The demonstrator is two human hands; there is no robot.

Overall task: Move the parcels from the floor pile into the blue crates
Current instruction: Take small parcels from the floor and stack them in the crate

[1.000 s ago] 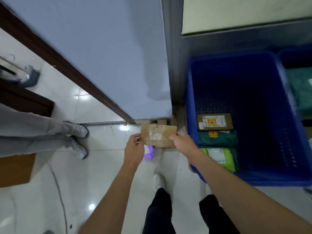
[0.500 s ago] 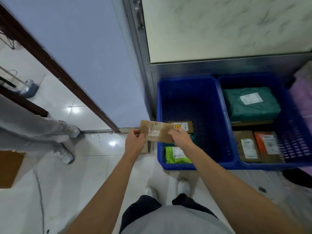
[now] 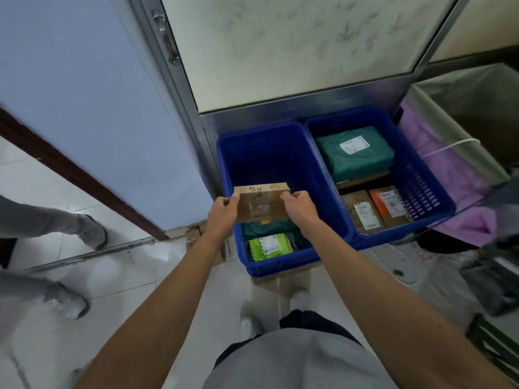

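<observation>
Head view: cardboard parcel [image 3: 262, 203] held above the left blue crate [image 3: 261, 153].
Left hand [image 3: 224, 217] and right hand [image 3: 299, 209] grip its side edges, fingers [image 3: 292, 195] curled. Best lowered flat behind the green parcels [image 3: 269, 245], releasing both sides together.

The cardboard box [image 3: 261, 203] partly hides a teal parcel [image 3: 265, 228].

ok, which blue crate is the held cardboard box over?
The left blue crate, the one with the lime-green parcel at its near end; the cardboard box is above it. The right blue crate holds the large teal parcel.
</observation>
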